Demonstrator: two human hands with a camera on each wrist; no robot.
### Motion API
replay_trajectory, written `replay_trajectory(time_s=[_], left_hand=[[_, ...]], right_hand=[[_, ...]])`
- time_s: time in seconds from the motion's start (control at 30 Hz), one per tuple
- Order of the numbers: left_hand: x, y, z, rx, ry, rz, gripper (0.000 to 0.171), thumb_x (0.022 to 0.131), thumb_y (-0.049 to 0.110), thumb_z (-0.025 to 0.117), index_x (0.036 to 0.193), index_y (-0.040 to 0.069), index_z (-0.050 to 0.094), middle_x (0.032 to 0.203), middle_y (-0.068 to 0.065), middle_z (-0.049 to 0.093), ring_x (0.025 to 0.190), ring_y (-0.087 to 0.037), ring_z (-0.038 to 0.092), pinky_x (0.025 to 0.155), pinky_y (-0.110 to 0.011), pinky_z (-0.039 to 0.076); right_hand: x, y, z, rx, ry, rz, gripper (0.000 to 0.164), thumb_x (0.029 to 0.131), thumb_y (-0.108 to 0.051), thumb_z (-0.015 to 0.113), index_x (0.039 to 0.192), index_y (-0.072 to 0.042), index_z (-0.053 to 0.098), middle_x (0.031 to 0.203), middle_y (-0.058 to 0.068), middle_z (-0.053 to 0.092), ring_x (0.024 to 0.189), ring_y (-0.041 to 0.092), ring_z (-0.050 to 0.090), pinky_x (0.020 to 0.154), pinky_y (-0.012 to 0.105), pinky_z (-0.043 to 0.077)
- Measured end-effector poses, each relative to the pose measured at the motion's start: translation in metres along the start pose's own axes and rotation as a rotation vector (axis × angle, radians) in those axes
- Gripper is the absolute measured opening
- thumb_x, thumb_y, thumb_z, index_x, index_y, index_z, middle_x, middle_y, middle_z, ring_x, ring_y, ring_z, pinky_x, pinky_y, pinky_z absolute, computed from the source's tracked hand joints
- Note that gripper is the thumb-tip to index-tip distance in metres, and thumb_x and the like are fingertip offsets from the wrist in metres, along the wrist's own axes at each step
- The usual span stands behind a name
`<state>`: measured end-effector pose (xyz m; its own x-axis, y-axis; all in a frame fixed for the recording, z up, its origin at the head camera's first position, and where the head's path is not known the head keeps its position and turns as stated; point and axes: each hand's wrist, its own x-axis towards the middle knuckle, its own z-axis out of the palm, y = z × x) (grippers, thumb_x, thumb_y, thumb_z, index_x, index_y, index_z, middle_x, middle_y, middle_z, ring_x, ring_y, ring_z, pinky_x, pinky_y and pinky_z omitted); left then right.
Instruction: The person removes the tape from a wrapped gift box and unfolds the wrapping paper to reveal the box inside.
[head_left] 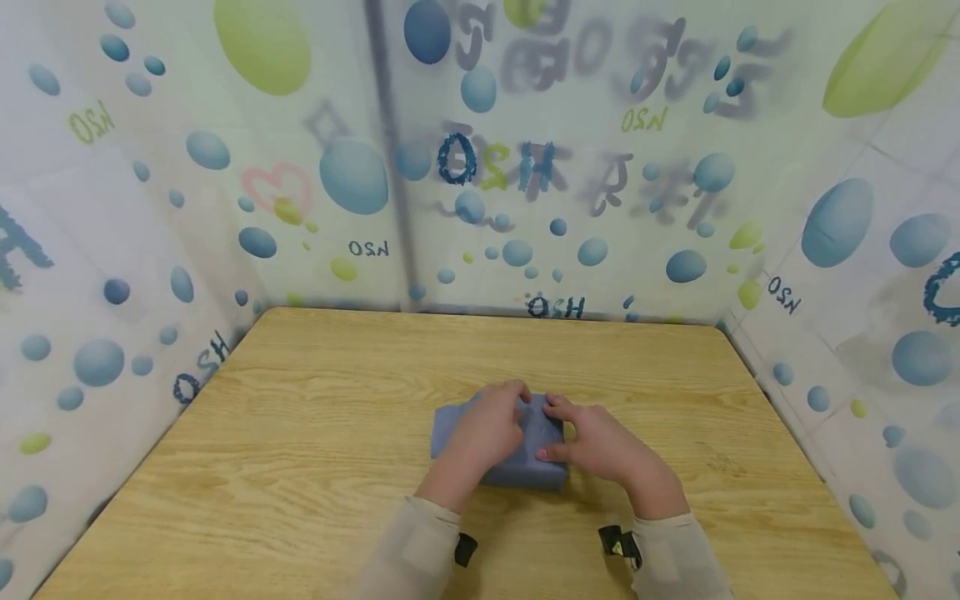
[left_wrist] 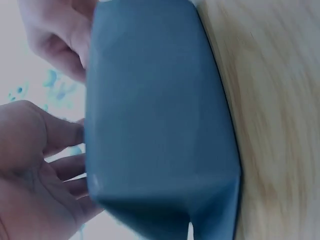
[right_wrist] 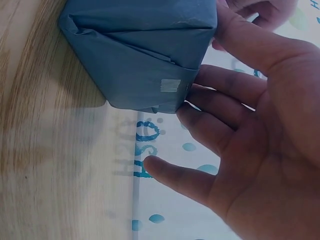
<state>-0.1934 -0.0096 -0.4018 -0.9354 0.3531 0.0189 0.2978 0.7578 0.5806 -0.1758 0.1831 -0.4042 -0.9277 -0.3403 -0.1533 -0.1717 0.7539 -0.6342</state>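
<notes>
A box-shaped parcel wrapped in blue-grey paper (head_left: pixel 536 467) lies on the table. Its left end shows loose paper (left_wrist: pixel 215 210) standing out past the box. At the right end the wrapper is folded over, with a small pale patch like tape (right_wrist: pixel 170 85). My left hand (head_left: pixel 487 429) lies over the top, fingers bent down toward the paper. Opposite it, my right hand (head_left: pixel 600 442) touches the top near the right edge, thumb and index apart. Its other fingers (right_wrist: pixel 215 120) reach along that edge, and the little finger sticks out straight.
The wood-grain table (head_left: pixel 300 400) stretches around the parcel. A curtain-like wall (head_left: pixel 525 250) printed with blue and green drops encloses the back and both sides. Black straps (head_left: pixel 618 543) show at the wrists by the light sleeves (head_left: pixel 678 554).
</notes>
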Motion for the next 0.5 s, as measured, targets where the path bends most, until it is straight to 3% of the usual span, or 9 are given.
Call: replay_trajectory(time_s=[0.13,0.27,0.4,0.5], left_hand=[[-0.002,-0.013,-0.006,0.082,0.014,0.035,0.026,0.105,0.009,0.064,0.130,0.010,0.068,0.137,-0.015,0.069,0.127,-0.030,0.065,0.098,-0.046,0.058],[-0.004,-0.025,-0.008,0.152,-0.015,0.098,0.036,0.105,0.025,0.070,0.138,0.009,0.068,0.145,-0.014,0.066,0.139,-0.033,0.060,0.111,-0.050,0.053],[-0.005,-0.033,-0.008,0.154,-0.052,0.103,0.052,0.103,0.038,0.072,0.146,0.011,0.064,0.158,-0.011,0.058,0.152,-0.034,0.049,0.120,-0.054,0.046],[-0.005,-0.037,-0.007,0.122,-0.058,0.077,0.054,0.103,0.040,0.071,0.149,0.013,0.063,0.161,-0.010,0.054,0.155,-0.033,0.045,0.122,-0.055,0.044]], right_hand=[[0.000,0.000,0.001,-0.007,-0.005,0.007,0.075,0.094,-0.035,0.083,0.156,-0.007,0.054,0.173,0.013,0.037,0.159,0.040,0.038,0.125,0.061,0.036],[-0.001,0.002,0.000,-0.018,0.000,-0.027,0.070,0.096,-0.036,0.080,0.156,-0.010,0.055,0.171,0.014,0.040,0.157,0.040,0.041,0.124,0.061,0.038],[0.000,0.004,0.000,-0.093,0.066,-0.113,0.047,0.103,-0.027,0.072,0.148,-0.014,0.064,0.162,0.015,0.053,0.149,0.039,0.053,0.119,0.059,0.045],[0.005,0.002,0.002,-0.206,0.151,-0.209,0.028,0.104,-0.019,0.071,0.131,-0.013,0.076,0.149,0.014,0.066,0.138,0.038,0.063,0.112,0.058,0.052]])
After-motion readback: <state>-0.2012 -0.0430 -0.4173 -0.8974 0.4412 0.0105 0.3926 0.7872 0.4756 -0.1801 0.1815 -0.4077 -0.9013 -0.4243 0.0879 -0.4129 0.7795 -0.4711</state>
